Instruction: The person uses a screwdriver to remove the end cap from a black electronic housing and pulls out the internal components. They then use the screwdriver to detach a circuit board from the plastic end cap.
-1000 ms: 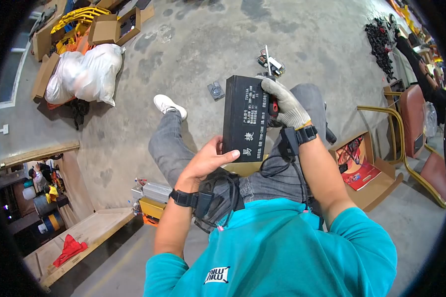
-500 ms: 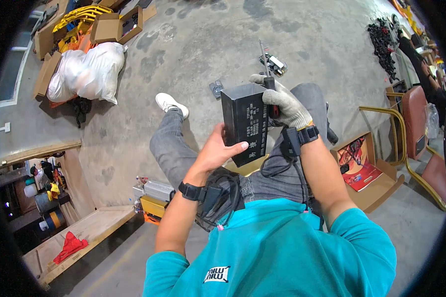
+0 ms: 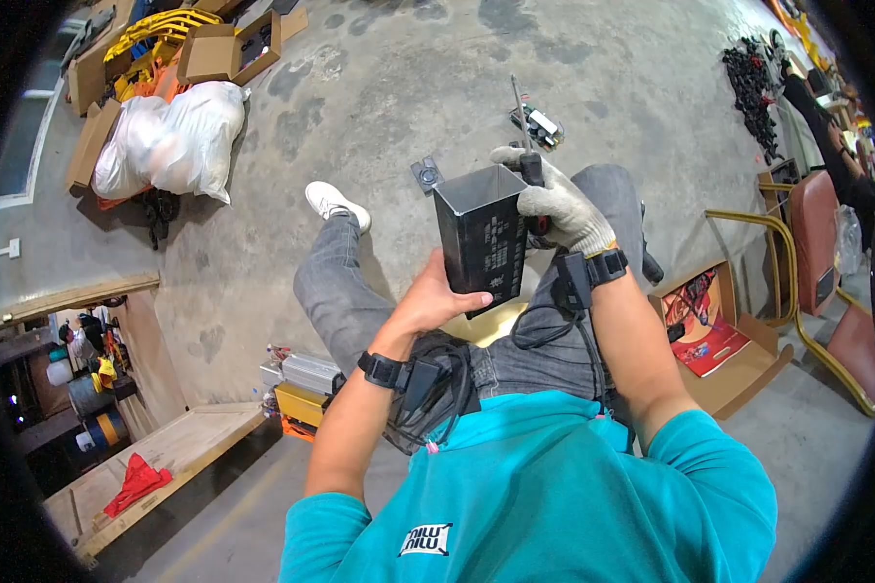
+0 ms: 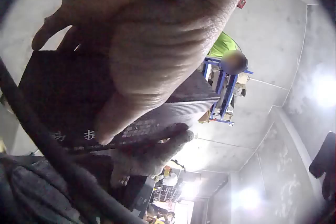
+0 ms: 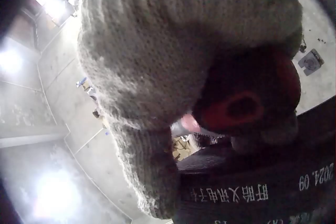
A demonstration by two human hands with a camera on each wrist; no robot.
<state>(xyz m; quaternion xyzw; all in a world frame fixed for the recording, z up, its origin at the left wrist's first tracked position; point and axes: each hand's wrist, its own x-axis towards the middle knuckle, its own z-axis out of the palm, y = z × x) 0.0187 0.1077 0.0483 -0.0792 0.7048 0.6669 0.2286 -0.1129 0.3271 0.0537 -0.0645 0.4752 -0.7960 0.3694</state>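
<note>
In the head view a black rectangular metal case (image 3: 481,243) with white printed characters is held over the lap, its hollow end facing up and away. My bare left hand (image 3: 433,296) grips its lower left part, the thumb laid across the printed face. In a knitted white glove, my right hand (image 3: 566,209) holds a screwdriver (image 3: 532,167) by its black and red handle, shaft pointing away. The gloved thumb lies at the case's upper right edge. Close up, the right wrist view shows the handle (image 5: 283,85) in the glove, beside the case's printed side.
On the floor ahead lie a circuit board (image 3: 546,128) with a white part and a small dark plate (image 3: 425,175). A cardboard box (image 3: 748,369) and a chair (image 3: 811,243) stand right. White bags (image 3: 180,136) sit far left, a wooden bench (image 3: 180,452) near left.
The case has tipped so that its hollow far end has come into view and its printed face is foreshortened. The screwdriver, at first mostly behind the case, now shows more fully.
</note>
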